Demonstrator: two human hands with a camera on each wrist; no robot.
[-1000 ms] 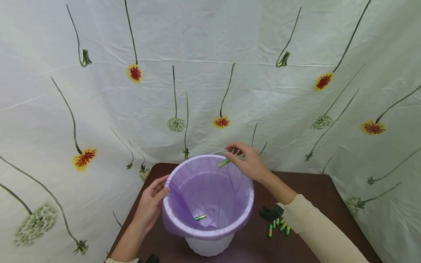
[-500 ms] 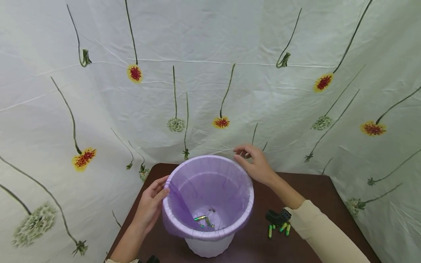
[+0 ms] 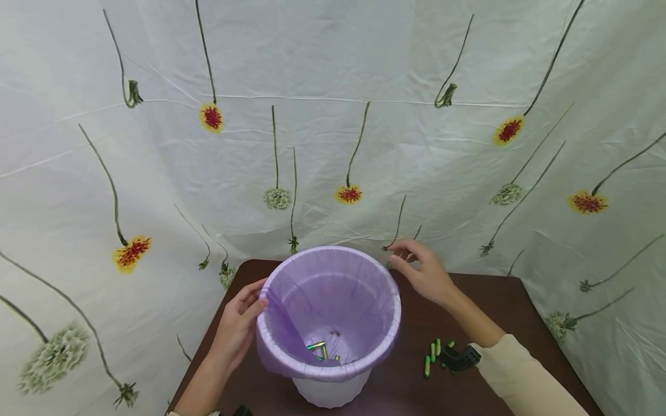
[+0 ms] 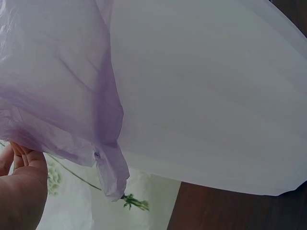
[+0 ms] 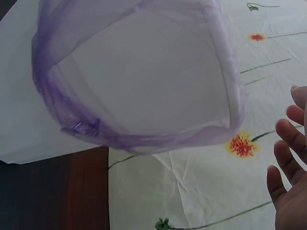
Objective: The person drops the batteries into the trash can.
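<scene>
A white waste bin stands on the table, lined with a purple plastic bag folded over its rim. My left hand grips the bin's left rim, thumb over the edge and fingers outside; the left wrist view shows that hand at the hanging bag. Several green and gold batteries lie at the bottom inside the bag. To the right of the rim my right hand hovers with nothing in it; its loosely bent fingers show in the right wrist view. More batteries lie on the table below the right wrist.
The dark brown table backs onto a pale flowered cloth that hangs behind and at both sides. A black wrist strap on the right arm hides part of the loose batteries.
The right hand has let a battery go over the bin and drawn off to the right. More batteries now show at the bottom of the bag. The left hand has stayed on the rim.
</scene>
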